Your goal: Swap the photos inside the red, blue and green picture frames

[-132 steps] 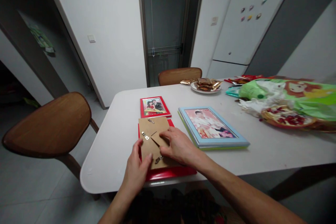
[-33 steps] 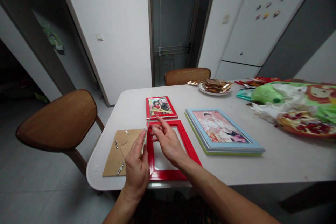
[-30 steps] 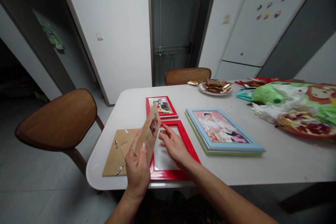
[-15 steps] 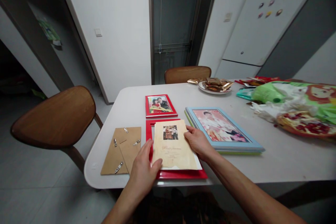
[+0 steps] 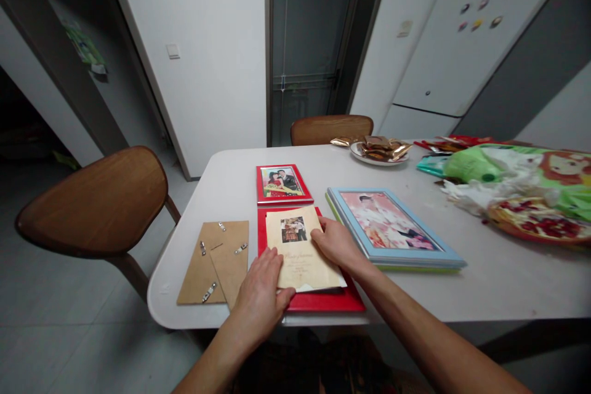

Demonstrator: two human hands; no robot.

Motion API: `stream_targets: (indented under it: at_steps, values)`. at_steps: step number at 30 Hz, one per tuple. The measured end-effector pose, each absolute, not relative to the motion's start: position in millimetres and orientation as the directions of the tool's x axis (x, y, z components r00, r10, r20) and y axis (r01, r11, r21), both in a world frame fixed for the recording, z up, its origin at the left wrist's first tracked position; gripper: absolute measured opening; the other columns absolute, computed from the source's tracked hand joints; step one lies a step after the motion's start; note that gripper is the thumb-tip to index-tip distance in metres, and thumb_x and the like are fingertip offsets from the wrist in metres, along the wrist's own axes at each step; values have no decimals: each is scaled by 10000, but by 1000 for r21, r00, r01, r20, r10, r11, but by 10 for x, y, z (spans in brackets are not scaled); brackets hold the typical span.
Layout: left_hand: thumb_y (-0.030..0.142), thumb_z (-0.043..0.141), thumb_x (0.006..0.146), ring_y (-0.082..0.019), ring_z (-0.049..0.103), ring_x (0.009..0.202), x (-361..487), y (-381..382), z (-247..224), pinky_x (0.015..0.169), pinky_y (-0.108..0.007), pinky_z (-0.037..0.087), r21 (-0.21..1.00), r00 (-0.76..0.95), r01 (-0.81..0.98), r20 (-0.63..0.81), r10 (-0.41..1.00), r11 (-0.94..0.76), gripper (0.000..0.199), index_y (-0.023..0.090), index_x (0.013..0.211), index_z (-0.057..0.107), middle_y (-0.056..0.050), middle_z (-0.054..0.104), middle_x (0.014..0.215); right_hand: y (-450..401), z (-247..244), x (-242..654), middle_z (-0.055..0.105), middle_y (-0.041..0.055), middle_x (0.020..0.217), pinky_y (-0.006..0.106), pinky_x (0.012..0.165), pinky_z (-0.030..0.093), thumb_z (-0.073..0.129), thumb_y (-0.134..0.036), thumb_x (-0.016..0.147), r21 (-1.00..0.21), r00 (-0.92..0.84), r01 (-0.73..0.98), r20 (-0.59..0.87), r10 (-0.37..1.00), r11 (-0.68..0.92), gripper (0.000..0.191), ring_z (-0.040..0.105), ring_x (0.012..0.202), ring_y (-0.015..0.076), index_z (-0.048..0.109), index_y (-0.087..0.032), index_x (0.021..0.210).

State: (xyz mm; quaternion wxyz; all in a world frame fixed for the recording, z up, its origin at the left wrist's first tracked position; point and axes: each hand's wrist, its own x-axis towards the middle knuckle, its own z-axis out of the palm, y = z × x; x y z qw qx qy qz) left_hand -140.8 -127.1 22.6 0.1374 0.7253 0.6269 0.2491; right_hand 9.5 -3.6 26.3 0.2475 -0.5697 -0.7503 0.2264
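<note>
A cream printed sheet (image 5: 299, 268), with a small picture near its top and a torn-looking lower edge over white paper, lies tilted over a red picture frame (image 5: 318, 303). My left hand (image 5: 261, 286) grips the sheet's lower left side, thumb at the bottom edge. On the opposite side my right hand (image 5: 336, 245) holds the right edge, its thumb on top and its other fingers partly hidden. To the left is a brown backing board (image 5: 192, 280) with metal clips. The sheet covers most of the red frame.
Behind stands a smaller red framed photo (image 5: 279, 183). A stack topped by a light-blue framed photo (image 5: 388, 221) lies to the right. Farther off are a plate of wrapped packets (image 5: 381, 151) and a green plastic bag (image 5: 480, 163). A wooden chair (image 5: 96, 203) adjoins the table's left side.
Both hands have shifted the cream sheet slightly left and upward, turning it a little. More red shows along the right and below it. The backing board and other frames stay in place.
</note>
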Motion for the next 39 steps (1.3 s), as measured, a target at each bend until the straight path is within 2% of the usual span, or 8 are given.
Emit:
stream_targets:
  at_steps: [5,12,21,24,27,31,35,39]
  values:
    - [253,518,731,-246,309,1206,-1401,-1275,262,1001,-416,264,436,114,888,99,989,-146,487,69,1172,424,-170,367,1289,-122,310,59,616,139,871,276,644,372,368,-263,739,-290,-221,925,115,968,246,330,572,770,217,573,-111,948]
    - [298,487,761,-236,285,1219,-1405,-1275,283,1012,-371,246,373,134,916,58,989,-146,486,66,1183,419,-148,385,1285,-159,275,20,550,150,933,304,644,371,383,-365,755,-135,-194,970,64,979,201,370,555,803,237,539,-105,968]
    - [275,391,807,-225,338,1189,-1358,-1361,193,999,-432,225,349,154,918,125,980,-189,370,140,1145,456,-99,450,1246,-222,177,5,518,112,947,288,627,351,443,-366,750,-122,-203,966,199,959,229,476,537,795,216,381,-165,1177]
    - [300,393,804,-217,332,1194,-1351,-1416,197,991,-433,235,378,159,904,141,977,-201,374,157,1145,452,-93,436,1259,-277,171,34,506,116,958,287,622,348,387,-368,785,-91,-256,956,209,944,279,350,528,792,210,507,-177,1052]
    - [317,411,790,-203,301,1213,-1460,-1484,247,1000,-412,221,409,121,894,175,977,-184,419,156,1177,417,-97,364,1310,-375,219,11,515,135,940,297,655,349,353,-364,804,-93,-286,946,211,935,310,335,516,811,214,586,-148,911]
    - [370,486,732,-213,252,1236,-1901,-1632,297,1006,-417,196,400,-2,914,173,985,-68,572,138,1235,342,-118,301,1340,-635,297,-233,543,118,968,290,776,320,383,-358,796,-187,-463,829,300,834,527,340,475,921,207,578,-165,997]
    - [391,535,673,-277,269,1222,-2377,-1814,187,978,-458,231,316,-169,939,83,982,135,648,92,1221,361,-165,319,1320,-987,310,-648,576,83,908,303,775,312,399,-427,771,-269,-633,678,260,729,684,356,480,874,197,597,-202,964]
    - [380,528,682,-270,270,1222,-2545,-1929,-6,995,-412,236,262,-135,959,100,986,105,614,68,1194,400,-184,320,1314,-1181,252,-977,555,90,910,378,791,297,497,-542,647,-261,-671,641,267,692,722,461,454,890,238,583,-196,941]
